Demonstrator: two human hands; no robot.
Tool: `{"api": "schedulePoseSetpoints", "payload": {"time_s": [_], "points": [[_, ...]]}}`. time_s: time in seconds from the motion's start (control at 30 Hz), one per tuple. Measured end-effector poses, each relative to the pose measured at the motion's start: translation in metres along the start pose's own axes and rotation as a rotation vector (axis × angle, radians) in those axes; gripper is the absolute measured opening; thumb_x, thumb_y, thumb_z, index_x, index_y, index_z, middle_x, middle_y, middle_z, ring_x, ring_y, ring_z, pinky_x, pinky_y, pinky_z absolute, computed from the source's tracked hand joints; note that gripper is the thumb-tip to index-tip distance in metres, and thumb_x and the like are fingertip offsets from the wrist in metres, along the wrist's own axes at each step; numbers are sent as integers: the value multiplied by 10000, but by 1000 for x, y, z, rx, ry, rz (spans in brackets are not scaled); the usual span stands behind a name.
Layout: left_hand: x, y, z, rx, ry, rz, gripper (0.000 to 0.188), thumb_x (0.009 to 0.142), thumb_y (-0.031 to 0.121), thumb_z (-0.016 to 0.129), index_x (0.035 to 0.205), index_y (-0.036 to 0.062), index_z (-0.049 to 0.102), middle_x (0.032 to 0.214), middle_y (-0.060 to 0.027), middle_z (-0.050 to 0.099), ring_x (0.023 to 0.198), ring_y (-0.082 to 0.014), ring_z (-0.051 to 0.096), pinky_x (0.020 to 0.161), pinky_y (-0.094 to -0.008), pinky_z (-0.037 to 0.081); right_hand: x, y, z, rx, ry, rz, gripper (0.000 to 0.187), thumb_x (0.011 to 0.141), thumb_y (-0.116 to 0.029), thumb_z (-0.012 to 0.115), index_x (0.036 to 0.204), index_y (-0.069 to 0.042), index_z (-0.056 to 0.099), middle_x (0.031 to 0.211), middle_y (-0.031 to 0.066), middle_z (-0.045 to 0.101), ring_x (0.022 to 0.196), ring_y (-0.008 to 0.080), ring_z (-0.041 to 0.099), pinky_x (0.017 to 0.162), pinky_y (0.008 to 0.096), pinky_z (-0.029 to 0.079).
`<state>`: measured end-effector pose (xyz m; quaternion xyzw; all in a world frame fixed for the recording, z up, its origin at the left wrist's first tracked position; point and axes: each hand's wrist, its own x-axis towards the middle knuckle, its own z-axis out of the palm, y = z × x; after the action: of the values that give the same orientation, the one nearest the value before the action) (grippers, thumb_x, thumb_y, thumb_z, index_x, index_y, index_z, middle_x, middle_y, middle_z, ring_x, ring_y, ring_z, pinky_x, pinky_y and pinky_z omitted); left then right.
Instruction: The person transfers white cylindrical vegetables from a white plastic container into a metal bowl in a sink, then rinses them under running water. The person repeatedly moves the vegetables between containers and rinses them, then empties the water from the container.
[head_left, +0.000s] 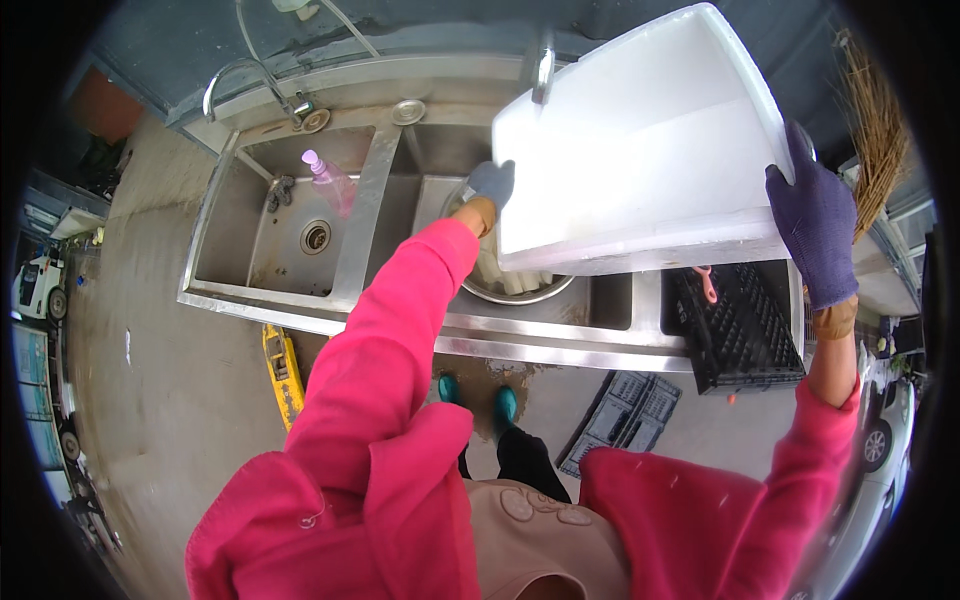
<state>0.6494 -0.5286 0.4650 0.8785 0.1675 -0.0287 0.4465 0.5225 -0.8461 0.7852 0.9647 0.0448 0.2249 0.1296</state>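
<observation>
A white foam box (650, 150) hangs tilted above the middle basin, its open side turned toward me. My left hand (492, 184), in a grey glove, is closed on the box's left edge. On the far right my right hand (815, 215), in a purple glove, grips the opposite edge. Partly hidden under the box stands a round metal bowl (525, 297) holding several pale, elongated pieces (512, 278) whose kind I cannot make out. The bowl sits in the steel sink (590, 353).
The left basin holds a pink pump bottle (335, 185). A black perforated crate (740, 330) with a pink-handled tool (706, 284) lies at the right. Faucets (250, 68) rise behind. A broom (872, 130) leans far right; a dark plastic panel (620, 422) and yellow object (283, 372) are below.
</observation>
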Motion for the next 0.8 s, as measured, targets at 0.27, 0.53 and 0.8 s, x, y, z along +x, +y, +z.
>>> {"api": "schedulePoseSetpoints", "payload": {"time_s": [0.27, 0.53, 0.8], "points": [[10, -17, 29, 43, 106, 60, 675, 745, 440, 751, 1139, -68, 544, 1024, -233, 673, 909, -377, 670, 812, -410, 532, 0, -31, -5, -41, 67, -46, 486, 868, -222, 620, 1327, -91, 531, 847, 179, 694, 714, 330, 697, 659, 420, 562], [-2, -41, 41, -102, -42, 309, 859, 817, 332, 692, 1474, 2, 247, 1171, -308, 593, 1090, -429, 592, 946, -438, 462, 4, -37, 1, -146, -2, 31, 472, 897, -239, 597, 1344, -114, 509, 835, 164, 701, 743, 309, 709, 671, 402, 572], [20, -35, 33, 248, -37, 217, 531, 937, 461, 509, 1156, -13, 603, 955, -270, 670, 873, -427, 649, 798, -471, 510, 8, -34, 12, -158, -53, 57, 525, 908, -238, 574, 1411, -159, 447, 891, 167, 702, 769, 306, 710, 719, 421, 573]]}}
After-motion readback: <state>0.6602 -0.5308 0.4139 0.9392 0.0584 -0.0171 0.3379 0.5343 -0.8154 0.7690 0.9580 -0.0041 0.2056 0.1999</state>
